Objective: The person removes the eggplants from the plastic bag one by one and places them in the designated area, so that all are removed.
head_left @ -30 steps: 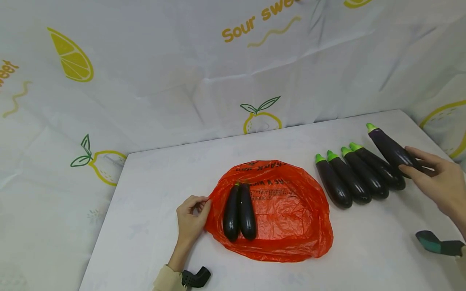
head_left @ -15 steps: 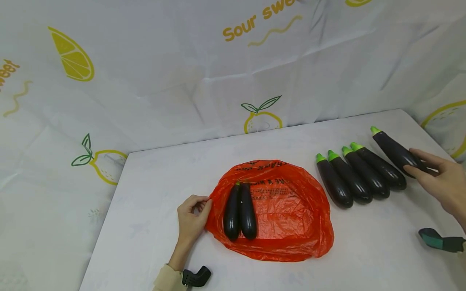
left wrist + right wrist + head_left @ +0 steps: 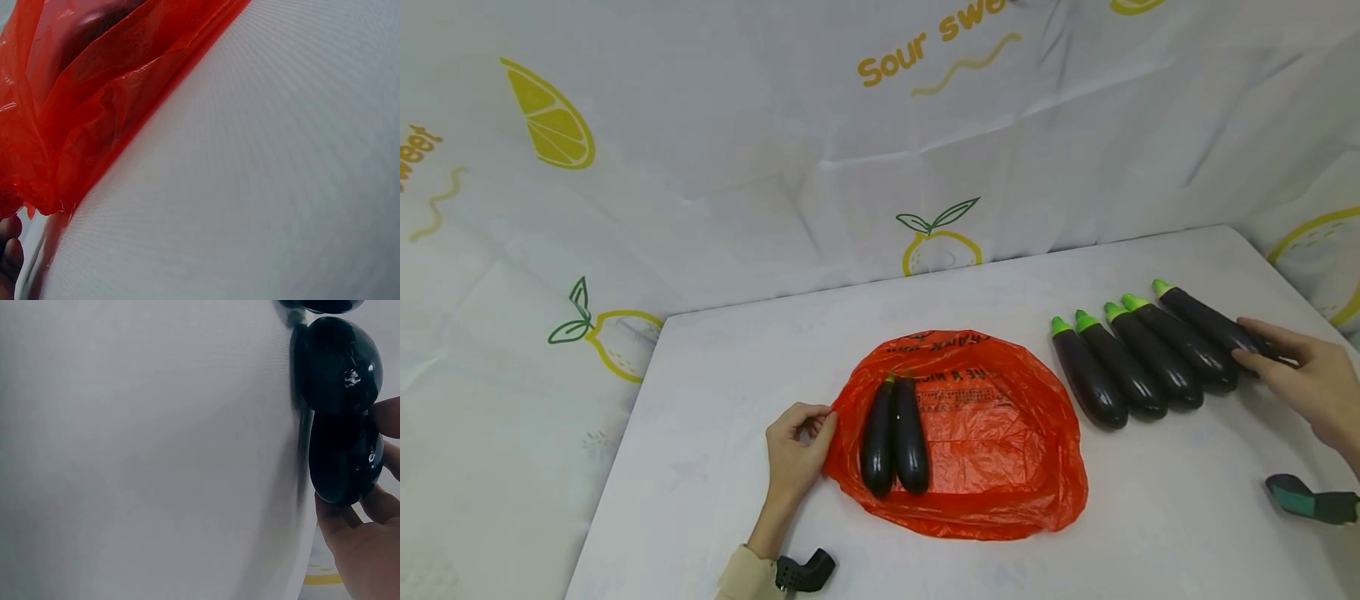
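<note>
The right hand [image 3: 1303,375] grips a long eggplant [image 3: 1206,321] near its rounded end, thumb and fingers clamped on either side. Its skin is glossy, almost black, with a bright green cap at the narrow far end. It sits at the right end of a slanting row, just beside four matching eggplants [image 3: 1159,358]. The left hand [image 3: 797,446] pinches the left edge of a red plastic bag [image 3: 985,454], thin, crinkled and printed with black lettering; two more eggplants [image 3: 911,442] lie side by side in its left part. The surface [image 3: 700,500] is white and smooth. Beyond its far edge hangs a creased white backdrop [image 3: 737,192] with yellow lemons, green leaves and orange lettering that includes "Sour".
</note>
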A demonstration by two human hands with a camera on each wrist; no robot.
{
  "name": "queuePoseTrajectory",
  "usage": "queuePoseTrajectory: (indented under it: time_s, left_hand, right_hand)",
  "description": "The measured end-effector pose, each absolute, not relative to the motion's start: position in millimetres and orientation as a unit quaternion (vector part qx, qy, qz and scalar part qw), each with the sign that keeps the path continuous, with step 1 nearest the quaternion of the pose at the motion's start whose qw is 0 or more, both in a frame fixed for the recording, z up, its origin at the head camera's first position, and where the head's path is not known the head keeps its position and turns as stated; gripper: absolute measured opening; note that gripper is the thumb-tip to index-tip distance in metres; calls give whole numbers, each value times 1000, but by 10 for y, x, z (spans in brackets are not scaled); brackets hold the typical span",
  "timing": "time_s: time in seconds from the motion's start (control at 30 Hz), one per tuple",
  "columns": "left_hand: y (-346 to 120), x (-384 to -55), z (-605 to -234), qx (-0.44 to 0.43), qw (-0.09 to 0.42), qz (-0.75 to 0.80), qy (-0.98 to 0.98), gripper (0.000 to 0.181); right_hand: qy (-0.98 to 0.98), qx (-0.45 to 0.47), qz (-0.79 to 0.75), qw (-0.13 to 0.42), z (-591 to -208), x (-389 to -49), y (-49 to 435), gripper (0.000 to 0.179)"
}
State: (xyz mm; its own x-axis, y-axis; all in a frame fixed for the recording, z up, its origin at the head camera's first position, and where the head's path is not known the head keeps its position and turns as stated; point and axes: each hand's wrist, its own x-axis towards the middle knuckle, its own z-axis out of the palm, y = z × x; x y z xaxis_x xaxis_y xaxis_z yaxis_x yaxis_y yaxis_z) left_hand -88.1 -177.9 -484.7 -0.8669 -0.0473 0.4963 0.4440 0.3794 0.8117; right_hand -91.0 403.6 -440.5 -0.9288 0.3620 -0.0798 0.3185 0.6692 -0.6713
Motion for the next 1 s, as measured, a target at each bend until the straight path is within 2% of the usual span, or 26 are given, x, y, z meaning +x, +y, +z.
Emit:
queuePoseTrajectory:
  time_s: [0.47, 0.67, 0.83, 1.0]
  left_hand:
    - [-1771, -875, -4841, -123, 230, -541, -800, 12]
    - [-1758, -867, -4830, -108, 224, -537, -806, 13]
    - [-1703, -830, -4697, -112, 220, -549, -798, 10]
    - [-1648, -787, -4546, -128, 228, -550, -793, 10]
  right_hand:
    - [-911, -201, 361, 2, -4359, -878, 3976, 59]
    - [-920, -181, 349, 9, -4359, -878, 3983, 57]
    - [-924, -153, 349, 17, -4368, -890, 3981, 58]
    - [-922, -165, 351, 20, -4377, -894, 3964, 58]
